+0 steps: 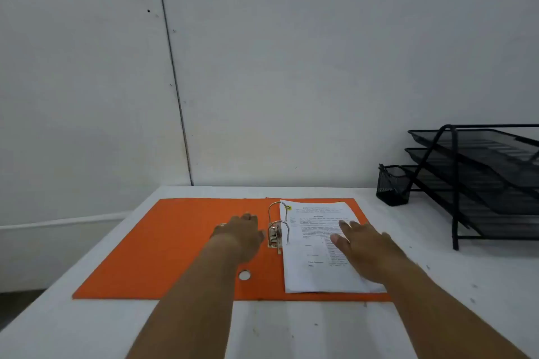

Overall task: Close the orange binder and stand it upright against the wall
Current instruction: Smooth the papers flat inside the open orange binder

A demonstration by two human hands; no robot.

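The left hand [242,234] lies flat and empty, fingers spread, on the inside of the orange binder [175,245], just left of the metal ring mechanism [277,230]. The right hand [364,251] is also flat and holds nothing; it rests on the printed paper stack [315,271] filed on the rings. The binder lies fully open on the white table [291,329], near the white wall [291,67]. At the right stand a black mesh tray rack [478,183] and a mesh pen cup [392,185].
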